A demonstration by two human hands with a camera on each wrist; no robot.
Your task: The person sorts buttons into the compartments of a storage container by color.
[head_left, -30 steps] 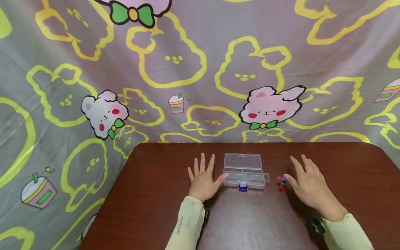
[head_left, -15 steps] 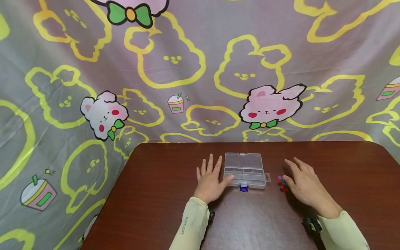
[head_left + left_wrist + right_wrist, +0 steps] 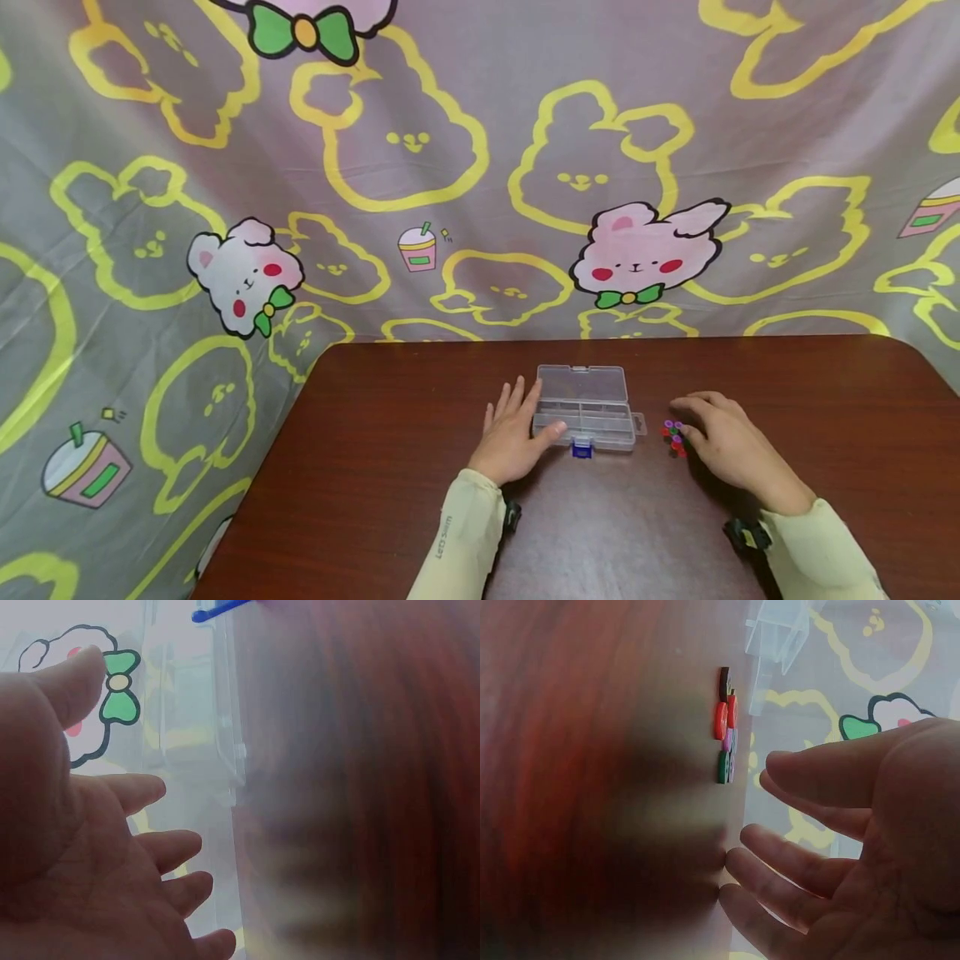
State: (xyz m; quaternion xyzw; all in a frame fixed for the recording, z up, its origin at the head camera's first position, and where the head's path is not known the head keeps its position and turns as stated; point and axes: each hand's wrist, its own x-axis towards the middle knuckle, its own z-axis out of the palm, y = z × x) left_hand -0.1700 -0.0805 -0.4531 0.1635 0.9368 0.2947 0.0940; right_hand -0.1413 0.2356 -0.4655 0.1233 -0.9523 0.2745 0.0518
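Observation:
A clear plastic compartment box (image 3: 617, 428) lies on the table with its lid (image 3: 581, 385) raised at the back and a blue latch (image 3: 582, 450) at the front. My left hand (image 3: 510, 437) is at the box's left end, fingers extended, thumb over the front left corner. Right of the box is a small cluster of round buttons (image 3: 675, 439) in red, green, purple and black. Over its right side hovers my right hand (image 3: 738, 450), fingers loosely bent and nothing between them. From the right wrist view, a red button (image 3: 721, 721) lies beyond the thumb.
Both hands work above a dark reddish-brown table (image 3: 360, 467). A grey curtain (image 3: 480, 275) with yellow outlines and cartoon animals hangs behind and to the left. The box's hanging tab (image 3: 640, 424) sticks out toward the buttons.
My left hand has moved right, up to the box, its thumb now over the corner. My right hand has shifted slightly left toward the buttons, its fingers bending more.

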